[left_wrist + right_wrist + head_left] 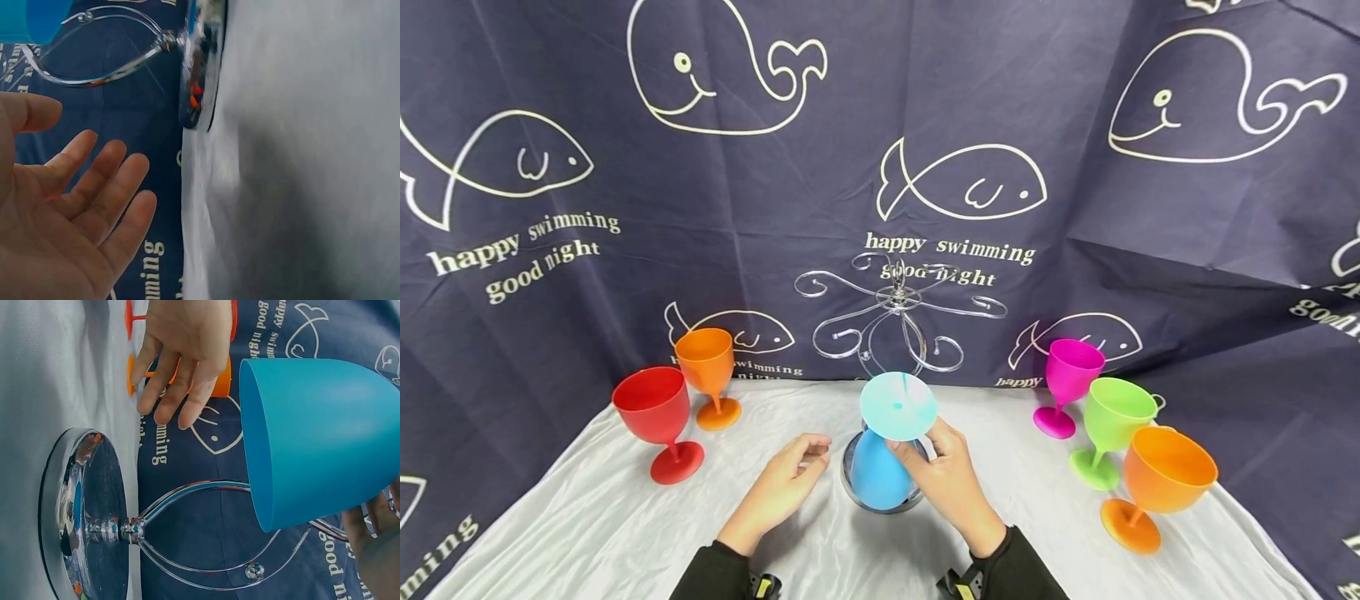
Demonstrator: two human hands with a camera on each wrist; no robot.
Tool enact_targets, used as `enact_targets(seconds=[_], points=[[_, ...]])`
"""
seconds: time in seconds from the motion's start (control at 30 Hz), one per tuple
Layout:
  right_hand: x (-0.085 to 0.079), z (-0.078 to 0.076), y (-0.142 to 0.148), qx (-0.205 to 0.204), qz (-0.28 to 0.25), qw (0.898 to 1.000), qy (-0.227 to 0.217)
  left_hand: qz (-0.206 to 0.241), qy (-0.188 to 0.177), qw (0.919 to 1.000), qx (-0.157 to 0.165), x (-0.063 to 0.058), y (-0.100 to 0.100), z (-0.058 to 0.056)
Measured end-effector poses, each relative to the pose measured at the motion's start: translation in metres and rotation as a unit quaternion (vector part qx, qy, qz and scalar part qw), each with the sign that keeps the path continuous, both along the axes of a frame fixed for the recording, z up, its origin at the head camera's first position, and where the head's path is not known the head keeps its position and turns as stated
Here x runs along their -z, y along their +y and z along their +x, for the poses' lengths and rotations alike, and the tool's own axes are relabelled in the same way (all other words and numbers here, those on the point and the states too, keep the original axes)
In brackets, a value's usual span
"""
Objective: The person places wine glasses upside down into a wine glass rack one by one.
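A blue plastic goblet (880,477) hangs upside down in front of the chrome stand, its round foot (898,406) uppermost and its bowl mouth facing down. My right hand (950,477) grips it near the stem, thumb at the front just under the foot. In the right wrist view, the bowl (325,437) is above the stand's round base (94,512). My left hand (786,479) is held to the left of the goblet, fingers loosely bent and holding nothing. The left wrist view shows its palm (62,231) with fingers spread. Behind the goblet rises the stand (898,300) with several curled arms.
A red goblet (653,408) and an orange goblet (706,362) stand upright at the left. On the right are a magenta goblet (1072,371), a green goblet (1116,417) and a larger-looking orange goblet (1168,471). White cloth (790,558) covers the table; a dark printed curtain (850,183) hangs behind.
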State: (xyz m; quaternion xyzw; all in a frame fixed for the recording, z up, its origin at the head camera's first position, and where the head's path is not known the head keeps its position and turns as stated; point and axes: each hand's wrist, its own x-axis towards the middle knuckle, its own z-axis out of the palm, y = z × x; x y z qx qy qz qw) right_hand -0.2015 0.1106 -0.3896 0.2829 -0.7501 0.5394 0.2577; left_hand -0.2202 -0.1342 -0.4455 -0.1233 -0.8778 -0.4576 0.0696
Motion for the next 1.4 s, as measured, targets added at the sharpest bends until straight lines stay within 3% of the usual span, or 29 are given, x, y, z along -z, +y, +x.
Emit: enact_targets(seconds=[0.23,0.47,0.67,1.07,1.4], points=[[-0.001,0.000,0.000,0.004,-0.001,1.000,-0.003,-0.105,0.074,0.9912,-0.032,0.000,0.000,-0.006],[0.001,-0.001,0.002,0.015,0.003,1.000,0.005,-0.193,0.142,0.9687,-0.067,0.005,-0.001,-0.010],[-0.001,-0.002,0.004,0.031,0.004,0.999,0.014,-0.223,0.188,0.9524,-0.090,0.009,-0.007,-0.011],[-0.004,-0.005,0.014,0.056,-0.002,0.998,0.005,-0.249,0.176,0.9474,-0.097,0.007,-0.007,-0.006],[-0.007,-0.014,0.033,0.093,-0.036,0.995,-0.024,-0.255,0.144,0.9510,-0.098,0.007,-0.006,-0.005]])
